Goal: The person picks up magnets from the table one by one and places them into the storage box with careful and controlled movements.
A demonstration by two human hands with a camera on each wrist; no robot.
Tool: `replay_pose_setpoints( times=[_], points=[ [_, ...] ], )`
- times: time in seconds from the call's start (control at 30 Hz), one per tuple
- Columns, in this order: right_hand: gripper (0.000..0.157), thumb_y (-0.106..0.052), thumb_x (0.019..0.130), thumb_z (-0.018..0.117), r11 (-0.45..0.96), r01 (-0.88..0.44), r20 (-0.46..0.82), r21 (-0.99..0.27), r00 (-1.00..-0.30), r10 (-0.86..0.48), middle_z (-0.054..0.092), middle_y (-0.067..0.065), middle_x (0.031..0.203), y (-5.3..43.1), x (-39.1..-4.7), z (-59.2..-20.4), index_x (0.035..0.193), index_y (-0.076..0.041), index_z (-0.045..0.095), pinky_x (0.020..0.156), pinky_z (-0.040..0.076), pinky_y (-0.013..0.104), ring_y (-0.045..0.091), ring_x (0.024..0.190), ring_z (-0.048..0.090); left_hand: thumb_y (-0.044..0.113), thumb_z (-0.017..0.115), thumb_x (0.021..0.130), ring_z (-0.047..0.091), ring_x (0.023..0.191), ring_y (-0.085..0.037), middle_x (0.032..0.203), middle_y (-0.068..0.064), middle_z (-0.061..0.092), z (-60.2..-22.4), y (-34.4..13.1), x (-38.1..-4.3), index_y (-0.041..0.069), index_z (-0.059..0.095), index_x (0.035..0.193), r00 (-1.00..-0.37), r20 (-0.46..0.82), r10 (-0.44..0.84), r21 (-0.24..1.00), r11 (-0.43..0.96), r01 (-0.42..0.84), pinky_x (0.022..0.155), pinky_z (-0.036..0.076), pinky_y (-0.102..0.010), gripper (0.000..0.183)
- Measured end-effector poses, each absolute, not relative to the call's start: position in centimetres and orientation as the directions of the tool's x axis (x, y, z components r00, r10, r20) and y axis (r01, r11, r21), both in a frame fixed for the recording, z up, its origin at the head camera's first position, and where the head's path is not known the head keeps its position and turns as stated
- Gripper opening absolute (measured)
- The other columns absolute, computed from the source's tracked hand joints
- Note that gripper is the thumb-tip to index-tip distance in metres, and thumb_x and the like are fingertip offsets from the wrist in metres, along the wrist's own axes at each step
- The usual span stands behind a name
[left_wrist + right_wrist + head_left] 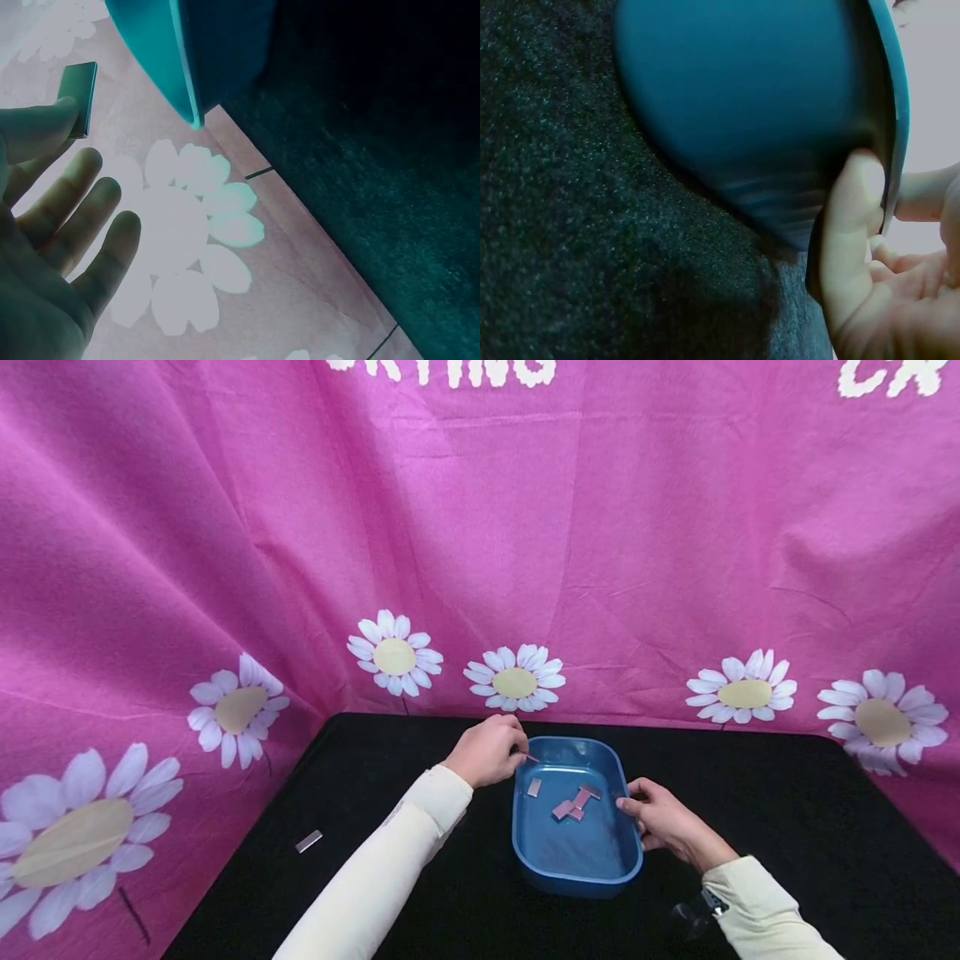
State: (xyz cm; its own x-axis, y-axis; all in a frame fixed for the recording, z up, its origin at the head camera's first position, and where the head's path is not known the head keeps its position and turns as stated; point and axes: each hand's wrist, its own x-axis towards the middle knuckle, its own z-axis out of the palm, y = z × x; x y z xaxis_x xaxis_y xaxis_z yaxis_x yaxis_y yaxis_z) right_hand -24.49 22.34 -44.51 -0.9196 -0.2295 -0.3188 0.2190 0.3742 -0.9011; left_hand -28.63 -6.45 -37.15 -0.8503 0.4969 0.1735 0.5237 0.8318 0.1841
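Note:
A blue plastic tub (pixel 577 877) stands on the black table. Its right rim is gripped by my right hand (pixel 667 818), with fingers on both sides of the wall in the right wrist view. Over the tub's far left corner, my left hand (pixel 491 750) pinches a small flat rectangular block (pixel 85 97) between thumb and finger; the other fingers spread loosely below it. Inside the tub lie several similar shiny pieces: a silvery block (pixel 534 787) on the left and a cluster of pinkish blocks (pixel 582 797) touching or overlapping near the middle.
Another small silvery block (pixel 308 841) lies on the black table (pixel 360 777), left of my left forearm. A pink cloth (pixel 637 552) printed with daisies and white letters hangs behind the table and along its left side.

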Motion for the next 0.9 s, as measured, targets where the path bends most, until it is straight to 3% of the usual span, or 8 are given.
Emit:
replay_pose_setpoints(
  times=[0.47,0.9],
  points=[
    [0.033,-0.017,0.104,0.045,0.344,0.194,-0.287,-0.919,-0.926,-0.244,0.049,-0.002,0.075,22.2,-24.7,-44.5,0.129,0.002,0.036,0.060,0.057,0.030,0.010,0.062,0.054,0.023,0.068,0.092,0.061,0.104,-0.011,0.108,0.006,0.067,-37.4,-3.3,-29.6,0.024,0.079,0.099,-0.823,0.182,0.539,0.036,0.832,0.553,0.089,0.055,-0.025,0.013],
    [0.028,-0.015,0.104,0.045,0.346,0.186,-0.275,-0.920,-0.933,-0.230,0.055,0.005,0.084,21.9,-24.4,-45.0,0.125,0.002,0.038,0.060,0.059,0.034,0.013,0.064,0.060,0.024,0.068,0.093,0.060,0.106,-0.011,0.110,0.006,0.066,-38.6,-1.9,-29.3,0.024,0.078,0.099,-0.831,0.141,0.539,0.078,0.830,0.552,0.086,0.055,-0.027,0.012]
  ],
)
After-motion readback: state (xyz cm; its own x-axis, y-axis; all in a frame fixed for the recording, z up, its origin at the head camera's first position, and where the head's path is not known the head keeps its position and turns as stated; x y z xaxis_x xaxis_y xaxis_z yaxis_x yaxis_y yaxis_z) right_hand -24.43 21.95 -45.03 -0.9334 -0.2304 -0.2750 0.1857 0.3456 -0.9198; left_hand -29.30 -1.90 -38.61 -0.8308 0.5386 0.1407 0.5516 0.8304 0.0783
